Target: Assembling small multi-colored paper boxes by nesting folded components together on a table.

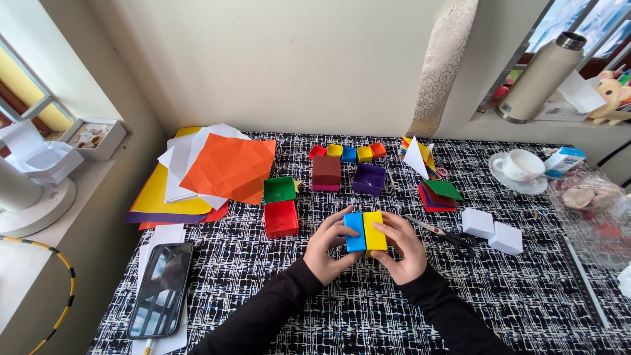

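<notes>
At the nine o'clock edge of the black-and-white patterned worktop lie a dark smartphone on white paper and, toward ten o'clock, a loose stack of coloured sheets with a creased orange sheet on top. Just right of these sit an open green paper box and, touching its near side, a closed red paper box. Near the centre, the left hand curls around the blue paper box, thumb on the near face and fingers narrow over the far edge, gripping it. Pressed flush against that box is the yellow paper box, held the same way by the right hand, fingers closed on its outer side. Together the pair stands slightly above the worktop. Each box is an oblong whose long axis runs from six toward twelve o'clock, tipped a touch toward one o'clock, tops facing the camera, and the seam between them follows that line. To do the joining well, I judge that even pressure from both sides and level top edges matter, since thin paper walls would buckle under a hard squeeze. Beyond, at twelve o'clock, are a maroon box, a purple box and a row of small coloured boxes. Toward three o'clock lie scissors and two white paper cubes.
</notes>
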